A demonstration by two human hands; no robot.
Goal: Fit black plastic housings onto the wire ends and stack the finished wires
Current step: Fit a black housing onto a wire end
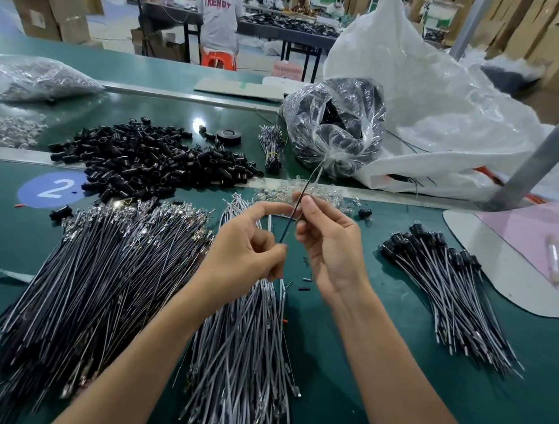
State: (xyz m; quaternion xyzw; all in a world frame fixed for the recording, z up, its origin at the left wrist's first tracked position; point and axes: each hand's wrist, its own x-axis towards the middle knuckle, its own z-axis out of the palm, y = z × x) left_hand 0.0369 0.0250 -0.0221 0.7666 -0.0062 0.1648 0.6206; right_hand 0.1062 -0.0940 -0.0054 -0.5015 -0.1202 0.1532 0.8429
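I have one wire (288, 227) pinched in both hands above the middle of the worktop (366, 355). The left hand (251, 251) grips its lower end between thumb and fingertips. The right hand (332, 244) pinches it higher up between thumb and forefinger, and the top end sticks up free toward the far edge. I can see no housing on it.

I judge it near weightless, limp over its length but stiff enough over a short run. So I would hold it close behind the end to be fitted, where a push will not buckle it. The metal tips on the piled wires look easy to bend.

The housings (153, 158) lie in a loose heap toward the far left. They look small, hard and smooth and would likely skid under a fingertip, so a pinch across the sides suits them. The finished stack (444, 285) lies toward the right edge, its housings all pointing to the far side. Black wires (92, 276) fan out along the left, and grey wires (241, 342) run under my forearms to the near edge.

Toward the far right a clear bag (334, 123) holds more black parts, which I cannot tell apart through the film. It sits against a big white sack (430, 106), whose contents are hidden.
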